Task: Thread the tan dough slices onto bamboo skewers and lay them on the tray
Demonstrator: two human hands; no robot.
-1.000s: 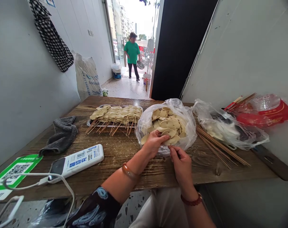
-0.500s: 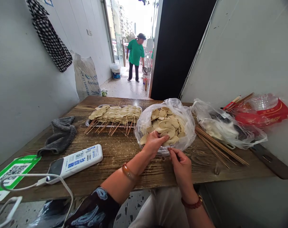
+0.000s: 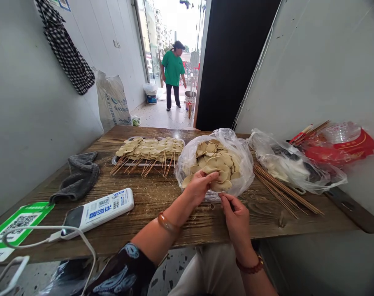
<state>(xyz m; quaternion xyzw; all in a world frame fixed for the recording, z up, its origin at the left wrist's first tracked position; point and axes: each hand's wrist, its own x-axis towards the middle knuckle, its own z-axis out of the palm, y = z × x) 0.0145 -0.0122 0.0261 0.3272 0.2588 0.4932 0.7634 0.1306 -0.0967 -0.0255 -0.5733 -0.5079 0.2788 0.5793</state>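
My left hand [image 3: 200, 186] is closed on a thin, pale potato slice [image 3: 214, 169], thumb on top, over an open clear plastic bag [image 3: 185, 154] full of such slices. Just right of it and lower, the fingertips of my right hand [image 3: 235, 209] are pinched on a thin bamboo skewer, of which only a small bit shows near the bag's front edge. Left of the bag, a tray [image 3: 115, 159] carries rows of skewered slices [image 3: 152, 148], their sticks pointing toward me. Loose bamboo skewers [image 3: 282, 190] lie to the right of the bag.
A grey cloth [image 3: 77, 174], a white power bank [image 3: 108, 207] with a cable, and a green QR card [image 3: 18, 224] lie at left. Plastic bags [image 3: 300, 164] and a dark flat blade [image 3: 353, 209] are at right. A person in green [image 3: 173, 70] stands in the doorway beside a bucket [image 3: 190, 100].
My left hand has shifted slightly with the slice, which now sits a little higher. My right hand is nearly still. The person in the doorway has straightened, and the metal bowl is no longer visible.
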